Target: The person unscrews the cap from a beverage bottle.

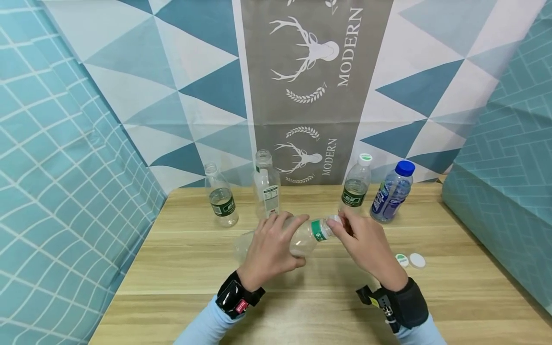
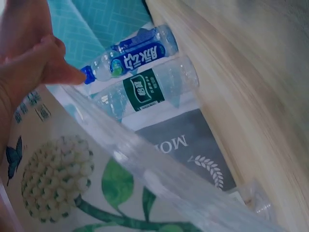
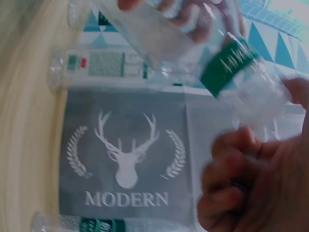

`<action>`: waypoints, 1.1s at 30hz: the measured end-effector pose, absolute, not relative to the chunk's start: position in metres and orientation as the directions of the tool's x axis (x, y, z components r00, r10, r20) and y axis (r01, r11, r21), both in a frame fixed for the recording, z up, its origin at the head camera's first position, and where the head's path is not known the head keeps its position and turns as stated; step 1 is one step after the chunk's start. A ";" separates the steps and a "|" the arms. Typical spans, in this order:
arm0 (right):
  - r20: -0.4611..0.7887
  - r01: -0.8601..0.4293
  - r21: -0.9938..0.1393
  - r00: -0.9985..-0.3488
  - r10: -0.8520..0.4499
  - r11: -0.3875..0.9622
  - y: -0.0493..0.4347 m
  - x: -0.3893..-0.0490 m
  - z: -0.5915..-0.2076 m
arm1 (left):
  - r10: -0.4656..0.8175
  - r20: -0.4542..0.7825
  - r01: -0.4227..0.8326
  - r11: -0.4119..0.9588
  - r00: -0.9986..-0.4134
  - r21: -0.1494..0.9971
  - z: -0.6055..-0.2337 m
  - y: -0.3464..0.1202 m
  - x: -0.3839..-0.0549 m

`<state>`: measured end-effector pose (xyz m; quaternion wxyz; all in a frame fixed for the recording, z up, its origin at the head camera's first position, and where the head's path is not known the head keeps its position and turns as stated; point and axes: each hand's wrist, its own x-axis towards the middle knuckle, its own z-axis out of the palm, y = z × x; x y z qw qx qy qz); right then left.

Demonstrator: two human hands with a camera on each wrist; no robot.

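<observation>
A clear plastic bottle (image 1: 304, 238) with a green band round its neck lies tilted over the table, its neck pointing right. My left hand (image 1: 271, 247) grips its body from above, fingers on the far side and thumb on the near side. At the neck, my right hand (image 1: 366, 242) pinches the white bottle cap (image 1: 334, 220) between thumb and fingers. Seen from the right wrist, the bottle's green label (image 3: 229, 67) sits just above the curled right-hand fingers (image 3: 224, 174). The right hand covers part of the cap.
Two uncapped clear bottles, one green-labelled (image 1: 223, 203) and one white-labelled (image 1: 270, 194), stand behind the left hand. A white-capped bottle (image 1: 354, 191) and a blue-capped bottle (image 1: 390, 196) stand back right. Two loose caps, one with green print (image 1: 402, 260) and one plain white (image 1: 417, 260), lie right of the right hand.
</observation>
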<state>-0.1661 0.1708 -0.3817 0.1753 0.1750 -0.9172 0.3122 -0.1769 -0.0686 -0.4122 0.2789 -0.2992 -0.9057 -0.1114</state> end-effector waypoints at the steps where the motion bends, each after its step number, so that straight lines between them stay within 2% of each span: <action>1: 0.436 -0.452 -0.501 -0.868 -0.236 0.738 0.173 -0.165 -0.381 | 0.480 0.565 0.608 0.792 -0.672 0.050 -0.412 -0.069 -0.178; 4: 0.445 -0.488 -0.502 -0.854 -0.270 0.715 0.176 -0.165 -0.379 | 0.483 0.552 0.616 0.784 -0.680 0.073 -0.412 -0.069 -0.179; 8: 0.450 -0.477 -0.557 -0.861 -0.235 0.680 0.176 -0.166 -0.379 | 0.489 0.564 0.624 0.779 -0.666 0.061 -0.412 -0.069 -0.180; 16: 0.347 -0.299 -0.585 -0.932 -0.100 0.754 0.168 -0.166 -0.380 | 0.487 0.606 0.595 0.803 -0.629 -0.028 -0.414 -0.070 -0.180; 19: 0.329 -0.277 -0.592 -0.940 -0.087 0.756 0.167 -0.165 -0.380 | 0.487 0.610 0.590 0.807 -0.625 -0.040 -0.414 -0.070 -0.180; 24: 0.370 -0.346 -0.596 -0.919 -0.135 0.724 0.170 -0.164 -0.377 | 0.473 0.612 0.594 0.804 -0.634 -0.006 -0.412 -0.071 -0.180; 30: 0.452 -0.490 -0.565 -0.857 -0.249 0.663 0.180 -0.163 -0.374 | 0.469 0.586 0.599 0.800 -0.661 0.036 -0.412 -0.071 -0.181; 33: 0.451 -0.508 -0.615 -0.854 -0.260 0.603 0.181 -0.163 -0.374 | 0.471 0.577 0.597 0.801 -0.667 0.036 -0.413 -0.071 -0.181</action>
